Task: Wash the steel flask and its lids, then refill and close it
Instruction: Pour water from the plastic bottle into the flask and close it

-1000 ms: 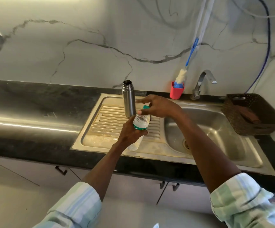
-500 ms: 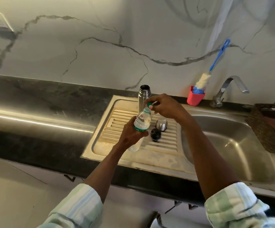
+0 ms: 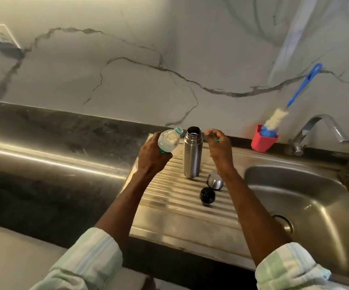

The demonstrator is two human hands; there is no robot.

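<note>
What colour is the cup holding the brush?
The cup is red, seen clearly in the head view beside the tap.

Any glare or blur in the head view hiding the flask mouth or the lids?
Head view: flask mouth sharp and unobstructed; a bright glare streak lies on the counter at left, away from the work; steel lid and black lid readable; wide-angle bending curves the frame edges.

You see a brushed-steel cylindrical flask (image 3: 192, 155) with a satin sheen standing on the ribbed stainless draining board (image 3: 182, 206), dull and water-stained. The clear crinkled plastic water bottle (image 3: 168, 141) glints. Beside them lie a polished steel cup lid (image 3: 214, 180) and a glossy black plastic stopper (image 3: 207, 196). The dark stone bench (image 3: 50, 151) shines; the white veined marble wall (image 3: 127, 76) looks smooth.
</note>
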